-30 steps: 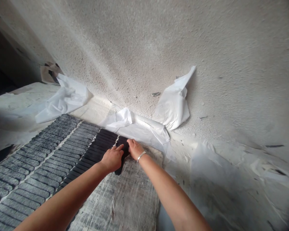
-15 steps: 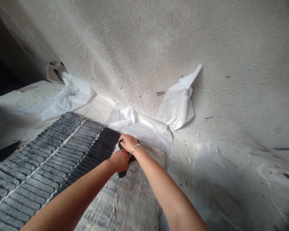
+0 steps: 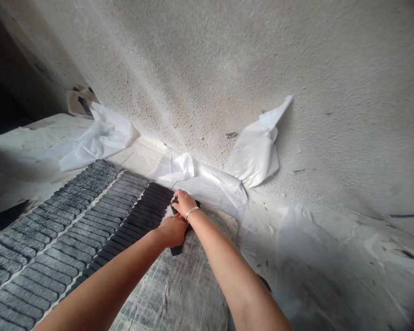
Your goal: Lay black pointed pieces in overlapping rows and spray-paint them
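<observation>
At the far end of a worn board, my two hands are close together over a few dark flat strips. My right hand, with a bracelet at the wrist, has its fingers bent and closed around the upper end of a dark strip. Just below it, my left hand is closed on the dark strips, whose ends stick out beneath it; most of its fingertips are hidden. To the left, a row of overlapping black strips lies on the board, its far end near my hands.
Two rows of grey speckled strips run alongside the black row. Behind stands a rough, pale wall. Crumpled white sheets lie along its foot, and another white sheet leans against it. Translucent sheeting covers the right side.
My right hand has shifted slightly up and left. The left hand stays almost in place over the dark strips. The rows look unchanged.
</observation>
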Motion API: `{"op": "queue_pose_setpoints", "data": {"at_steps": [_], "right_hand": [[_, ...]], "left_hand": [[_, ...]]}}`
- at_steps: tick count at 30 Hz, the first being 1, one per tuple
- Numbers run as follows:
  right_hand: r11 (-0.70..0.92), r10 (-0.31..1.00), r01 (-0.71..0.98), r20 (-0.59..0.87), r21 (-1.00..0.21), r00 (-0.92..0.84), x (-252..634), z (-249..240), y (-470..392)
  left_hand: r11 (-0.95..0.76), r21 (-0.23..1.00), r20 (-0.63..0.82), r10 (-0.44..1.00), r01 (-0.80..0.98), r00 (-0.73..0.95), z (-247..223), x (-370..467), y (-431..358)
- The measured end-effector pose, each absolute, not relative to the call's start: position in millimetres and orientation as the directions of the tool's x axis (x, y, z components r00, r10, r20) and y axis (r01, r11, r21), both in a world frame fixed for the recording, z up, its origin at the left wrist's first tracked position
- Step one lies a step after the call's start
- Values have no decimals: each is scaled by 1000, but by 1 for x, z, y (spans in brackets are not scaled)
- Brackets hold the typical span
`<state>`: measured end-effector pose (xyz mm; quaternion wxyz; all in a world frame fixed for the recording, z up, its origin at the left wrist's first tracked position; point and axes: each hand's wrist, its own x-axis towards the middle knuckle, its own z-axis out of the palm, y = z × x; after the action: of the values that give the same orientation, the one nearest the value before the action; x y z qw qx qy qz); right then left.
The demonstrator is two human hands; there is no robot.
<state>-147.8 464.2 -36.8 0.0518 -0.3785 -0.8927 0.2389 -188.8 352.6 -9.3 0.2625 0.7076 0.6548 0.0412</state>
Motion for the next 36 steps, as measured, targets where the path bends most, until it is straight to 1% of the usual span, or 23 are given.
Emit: {"op": "queue_pose_setpoints", "data": {"at_steps": [2, 4, 5, 6, 7, 9, 11, 13, 15, 17, 19, 21, 25, 28, 32, 36], "right_hand": [[501, 758, 641, -63, -581, -649, -141, -32, 473], [356, 827, 624, -77, -695, -557, -126, -27, 484], [298, 852, 621, -91, -725, -516, -116, -24, 489], [274, 866, 622, -94, -733, -491, -105, -22, 493], [292, 867, 630, -79, -720, -492, -94, -20, 494], [439, 816, 627, -6, -643, -578, -75, -20, 490], [631, 688, 569, 39, -527, -725, -61, -24, 478], [767, 553, 499, 22, -402, -833, -54, -29, 463], [821, 507, 489, -17, -294, -862, -51, -33, 451], [821, 530, 524, -38, -228, -847, -52, -34, 445], [803, 560, 556, -46, -215, -827, -54, -34, 446], [773, 597, 591, -52, -228, -801, -57, -33, 450], [653, 724, 715, -69, -251, -686, -64, -34, 457], [555, 787, 781, -126, -287, -605, -68, -33, 461], [464, 802, 826, -245, -321, -545, -73, -28, 466], [437, 791, 840, -307, -322, -529, -76, -23, 470]], "left_hand": [[-26, 433, -260, 953, 901, 153, -15, -190, 352], [-27, 423, -253, 956, 906, 147, -20, -190, 351], [-18, 411, -260, 956, 912, 136, -22, -190, 351], [-6, 398, -267, 956, 917, 123, -23, -190, 351], [2, 388, -273, 955, 922, 113, -24, -190, 351], [-1, 380, -272, 956, 925, 112, -23, -190, 351], [-24, 378, -265, 955, 925, 133, -22, -190, 351], [-45, 381, -257, 954, 924, 152, -20, -192, 352], [-47, 398, -245, 957, 916, 156, -19, -194, 352], [-37, 423, -234, 961, 905, 148, -18, -197, 353], [-29, 434, -219, 966, 900, 136, -18, -201, 353], [-25, 426, -201, 972, 904, 121, -18, -206, 353], [-22, 412, -169, 981, 911, 100, -19, -214, 352], [-36, 409, -151, 983, 912, 107, -21, -216, 352], [-58, 372, -154, 980, 926, 123, -24, -215, 353], [-85, 341, -170, 974, 936, 150, -26, -216, 353]]}}
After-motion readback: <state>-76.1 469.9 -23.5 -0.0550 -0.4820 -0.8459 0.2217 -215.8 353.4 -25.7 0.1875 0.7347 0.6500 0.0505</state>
